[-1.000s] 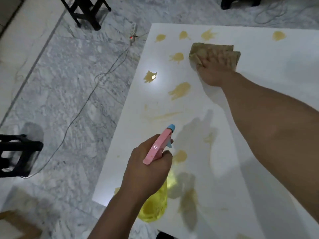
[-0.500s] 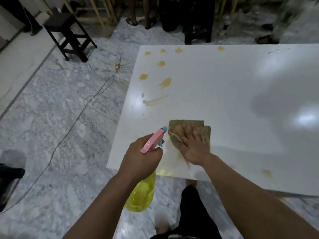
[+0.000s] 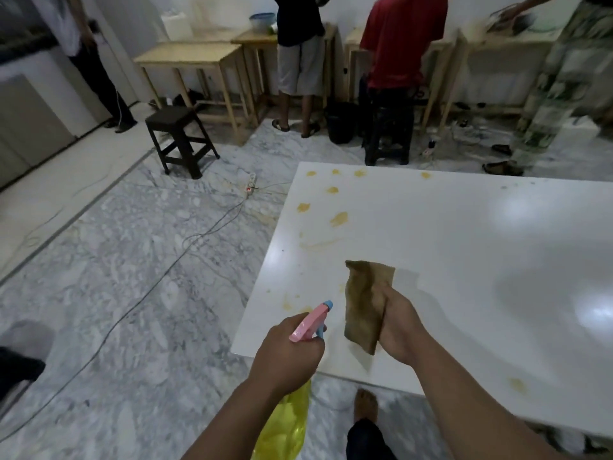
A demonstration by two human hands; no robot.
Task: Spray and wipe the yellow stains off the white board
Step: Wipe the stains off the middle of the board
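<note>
Left hand (image 3: 288, 355), grip clenched on a yellow spray bottle with pink trigger head (image 3: 310, 322), at the white board's (image 3: 464, 260) near-left corner; right hand (image 3: 399, 328) grasps a brown folded cloth (image 3: 365, 302) lifted above the board; yellow stains (image 3: 339, 219) toward the board's far-left corner.

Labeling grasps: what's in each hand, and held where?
Left hand holds the spray bottle, grip around its neck under the pink trigger head. Right hand holds the brown cloth by its right edge, lifted off the white board.
</note>
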